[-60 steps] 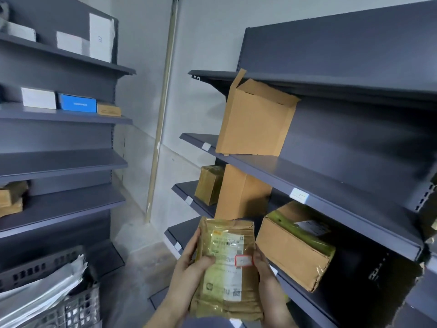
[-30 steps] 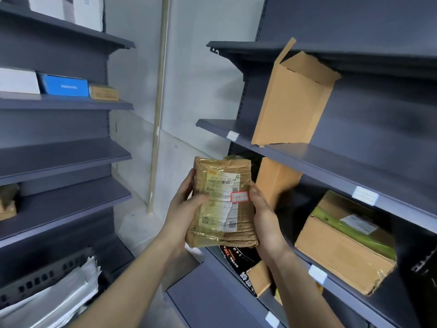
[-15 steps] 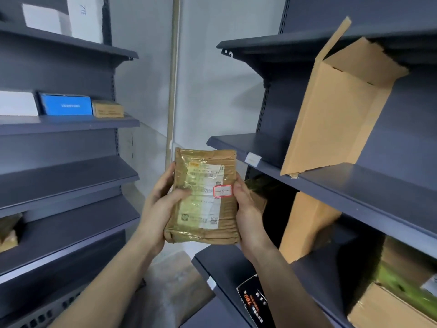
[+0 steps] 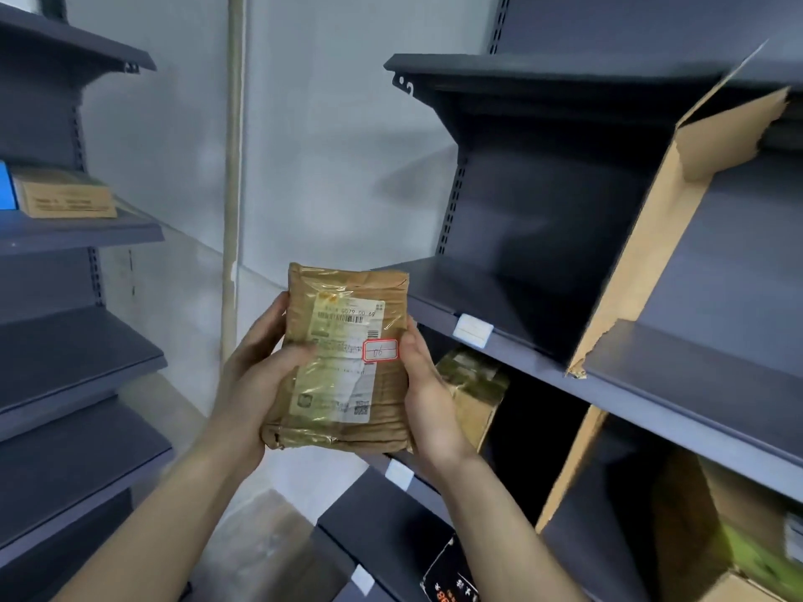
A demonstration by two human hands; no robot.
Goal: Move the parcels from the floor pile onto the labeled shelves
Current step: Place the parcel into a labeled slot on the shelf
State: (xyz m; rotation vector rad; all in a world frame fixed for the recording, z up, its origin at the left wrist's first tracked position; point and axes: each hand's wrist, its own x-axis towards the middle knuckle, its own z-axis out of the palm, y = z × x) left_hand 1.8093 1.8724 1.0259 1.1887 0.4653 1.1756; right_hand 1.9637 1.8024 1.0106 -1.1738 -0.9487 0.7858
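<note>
Gripping the taped brown parcel [image 4: 345,362] by its two long edges, the left hand [image 4: 256,375] and right hand [image 4: 428,397] hold it upright in mid-air. Just beyond the right hand lies the shelf [image 4: 512,297] with its white tag [image 4: 472,330]. Misreading the handwritten red-bordered sticker [image 4: 380,351] could send it to the wrong shelf, and a careless slide might nudge the leaning open carton [image 4: 660,236] farther right.

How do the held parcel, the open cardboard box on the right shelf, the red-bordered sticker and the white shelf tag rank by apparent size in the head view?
1. Open cardboard box
2. Held parcel
3. Red-bordered sticker and white shelf tag: alike, unranked.
</note>
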